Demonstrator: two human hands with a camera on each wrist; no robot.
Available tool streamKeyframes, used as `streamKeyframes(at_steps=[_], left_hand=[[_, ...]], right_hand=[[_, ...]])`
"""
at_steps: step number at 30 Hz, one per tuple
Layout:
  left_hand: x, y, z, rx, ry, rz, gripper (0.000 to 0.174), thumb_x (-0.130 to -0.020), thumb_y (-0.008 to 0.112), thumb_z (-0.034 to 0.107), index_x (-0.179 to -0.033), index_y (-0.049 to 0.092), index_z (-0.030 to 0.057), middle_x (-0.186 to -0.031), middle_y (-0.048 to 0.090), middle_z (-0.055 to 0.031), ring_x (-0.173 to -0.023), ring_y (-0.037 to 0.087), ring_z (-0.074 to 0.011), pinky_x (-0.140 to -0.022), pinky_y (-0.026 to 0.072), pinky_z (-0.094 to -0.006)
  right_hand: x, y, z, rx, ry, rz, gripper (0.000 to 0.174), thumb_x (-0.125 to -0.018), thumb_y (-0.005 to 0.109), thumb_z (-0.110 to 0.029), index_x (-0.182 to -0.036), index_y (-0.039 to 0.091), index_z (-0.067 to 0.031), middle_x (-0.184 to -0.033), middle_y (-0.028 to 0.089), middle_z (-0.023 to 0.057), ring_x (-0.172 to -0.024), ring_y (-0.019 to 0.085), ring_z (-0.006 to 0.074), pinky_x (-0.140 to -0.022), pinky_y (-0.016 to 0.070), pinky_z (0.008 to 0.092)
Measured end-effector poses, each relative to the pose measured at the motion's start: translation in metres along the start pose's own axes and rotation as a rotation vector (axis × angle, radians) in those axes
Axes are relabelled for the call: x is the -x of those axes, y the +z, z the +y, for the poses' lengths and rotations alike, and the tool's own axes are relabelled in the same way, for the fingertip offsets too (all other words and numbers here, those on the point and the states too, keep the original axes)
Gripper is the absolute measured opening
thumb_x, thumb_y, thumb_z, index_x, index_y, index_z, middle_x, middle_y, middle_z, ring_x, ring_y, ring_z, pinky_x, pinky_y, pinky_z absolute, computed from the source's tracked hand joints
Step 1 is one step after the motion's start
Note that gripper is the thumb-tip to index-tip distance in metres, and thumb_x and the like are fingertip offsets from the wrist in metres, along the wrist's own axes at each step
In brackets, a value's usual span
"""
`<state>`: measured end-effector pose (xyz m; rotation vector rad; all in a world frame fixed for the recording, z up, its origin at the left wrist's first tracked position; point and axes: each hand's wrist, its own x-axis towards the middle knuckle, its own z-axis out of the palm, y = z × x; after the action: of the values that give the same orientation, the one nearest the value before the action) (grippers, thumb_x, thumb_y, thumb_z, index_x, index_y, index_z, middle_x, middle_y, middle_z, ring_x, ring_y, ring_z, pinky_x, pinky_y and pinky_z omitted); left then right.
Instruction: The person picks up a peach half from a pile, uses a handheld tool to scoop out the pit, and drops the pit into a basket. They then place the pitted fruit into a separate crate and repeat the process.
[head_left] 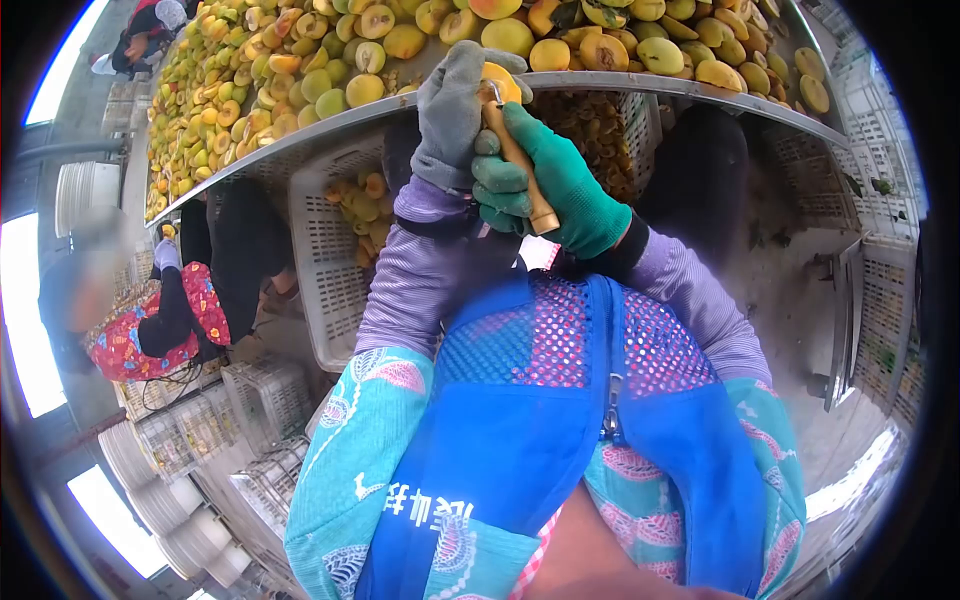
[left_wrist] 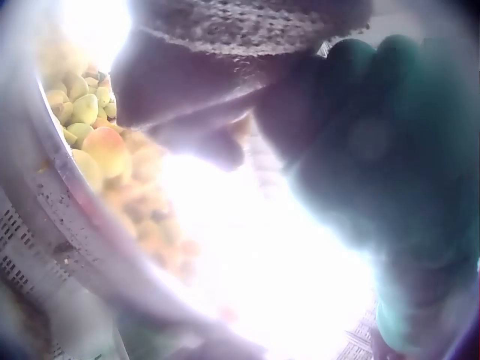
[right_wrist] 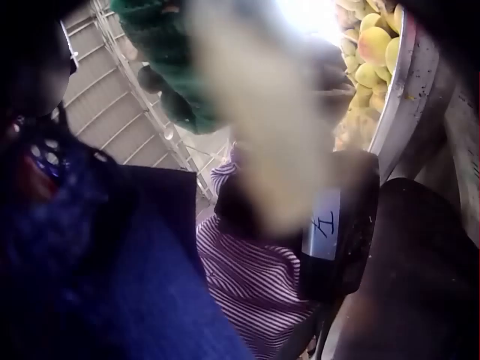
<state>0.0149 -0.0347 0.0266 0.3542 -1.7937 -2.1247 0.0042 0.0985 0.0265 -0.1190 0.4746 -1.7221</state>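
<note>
The fruit piece (head_left: 503, 84) is at my tool's metal end, near the tray edge, partly hidden by the grey-gloved left hand (head_left: 447, 125) that grips it; my green-gloved right hand (head_left: 560, 185) curls round the smooth wooden-handled tool (head_left: 525, 172), its handle probably the pale blur in the right wrist view; glare washes out much of the left wrist view; beyond, the metal-rimmed tray (head_left: 300, 134) holds halved fruit (head_left: 375, 22); 1 slotted plastic crate (head_left: 325, 225) sits below left, near my striped sleeve (head_left: 405, 275).

Green-gloved grip (right_wrist: 180, 90) at blurred handle (right_wrist: 259, 120); striped sleeve (right_wrist: 255, 285) below; fruit (right_wrist: 373, 46) beside metal rim (right_wrist: 405, 79).
</note>
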Motion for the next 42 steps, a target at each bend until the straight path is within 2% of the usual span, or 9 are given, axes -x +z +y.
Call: streamKeyframes(at_steps=[16,19,21,23,26,29,32,35,42], left_hand=[[0.04,-0.028,0.013,0.23,-0.035,0.355,0.046,-0.097,0.043,0.042,-0.116,0.055,0.0015,-0.088,0.066,-0.0142,-0.066,0.063,-0.0219,-0.061,0.0539,-0.0299],[0.05,-0.118,0.014,0.808,-0.235,-0.077,0.043,-0.096,0.044,0.039,-0.116,0.058,0.0029,-0.092,0.066,-0.0145,-0.072,0.066,-0.0219,-0.066,0.0546,-0.028],[0.048,-0.137,0.024,-0.206,-0.236,0.574,0.042,-0.092,0.05,0.04,-0.11,0.063,0.0044,-0.095,0.067,-0.0181,-0.081,0.067,-0.0264,-0.072,0.0538,-0.0326],[0.027,-0.162,0.032,-1.716,-0.213,0.333,0.044,-0.086,0.056,0.043,-0.107,0.066,0.0054,-0.098,0.067,-0.0212,-0.09,0.066,-0.0321,-0.08,0.0513,-0.0391],[-0.04,-0.155,0.025,-1.682,-0.05,0.425,0.05,-0.077,0.063,0.045,-0.106,0.066,0.0035,-0.104,0.066,-0.0223,-0.098,0.062,-0.0368,-0.087,0.0483,-0.0424],[-0.099,-0.167,-0.005,-1.97,-0.335,0.031,0.05,-0.074,0.065,0.042,-0.103,0.066,0.0012,-0.104,0.065,-0.0242,-0.097,0.062,-0.0378,-0.086,0.0486,-0.042],[-0.098,-0.162,0.036,-1.754,-0.406,-0.08,0.048,-0.073,0.069,0.034,-0.11,0.067,0.0029,-0.11,0.066,-0.019,-0.091,0.067,-0.0312,-0.079,0.0523,-0.0403],[-0.052,-0.167,0.029,0.106,-0.289,0.085,0.044,-0.079,0.068,0.012,-0.12,0.058,0.0001,-0.105,0.067,-0.0114,-0.094,0.066,-0.019,-0.079,0.0542,-0.0304],[-0.022,-0.09,-0.012,-0.459,0.345,-0.099,0.047,-0.097,0.043,0.03,-0.129,0.045,-0.0044,-0.118,0.059,-0.0182,-0.105,0.06,-0.0249,-0.093,0.049,-0.0344]], right_hand=[[-0.009,0.002,0.01,-0.454,0.314,-0.55,0.037,-0.097,0.041,-0.049,-0.09,0.05,-0.0143,-0.055,0.037,-0.0065,-0.041,0.034,0.0088,-0.043,0.0315,0.0263],[0.011,-0.007,-0.004,-0.411,0.173,-0.412,0.033,-0.099,0.04,-0.047,-0.087,0.048,-0.0168,-0.056,0.035,-0.0092,-0.043,0.033,0.007,-0.045,0.0301,0.0251],[0.004,-0.074,0.001,-0.394,0.161,-0.085,0.03,-0.098,0.043,-0.045,-0.086,0.046,-0.0176,-0.058,0.036,-0.0072,-0.046,0.035,0.0076,-0.044,0.0304,0.0255],[-0.001,-0.118,0.018,-0.34,0.251,0.468,0.027,-0.097,0.046,-0.042,-0.086,0.046,-0.0178,-0.06,0.037,-0.0044,-0.047,0.036,0.0084,-0.045,0.033,0.0257],[-0.003,-0.099,0.011,-0.205,0.198,0.383,0.028,-0.096,0.048,-0.042,-0.091,0.048,-0.0136,-0.063,0.043,-0.002,-0.049,0.041,0.0095,-0.048,0.0387,0.0259],[0.002,-0.076,0.002,-0.022,0.094,0.348,0.036,-0.095,0.05,-0.046,-0.096,0.05,-0.0103,-0.067,0.05,-0.0009,-0.052,0.046,0.0104,-0.049,0.0409,0.0258],[0.013,-0.051,-0.008,0.207,0.024,0.466,0.037,-0.096,0.049,-0.046,-0.093,0.052,-0.0098,-0.065,0.05,-0.0009,-0.052,0.048,0.0109,-0.049,0.0414,0.026],[0.006,-0.027,-0.02,0.658,-0.149,0.483,0.037,-0.097,0.048,-0.044,-0.09,0.054,-0.0082,-0.063,0.05,-0.0018,-0.052,0.049,0.0113,-0.048,0.0409,0.0267],[-0.029,-0.023,-0.024,1.585,-0.764,0.408,0.036,-0.096,0.052,-0.039,-0.095,0.055,-0.0027,-0.073,0.06,0.0234,-0.068,0.06,0.0406,-0.059,0.046,0.0482]])
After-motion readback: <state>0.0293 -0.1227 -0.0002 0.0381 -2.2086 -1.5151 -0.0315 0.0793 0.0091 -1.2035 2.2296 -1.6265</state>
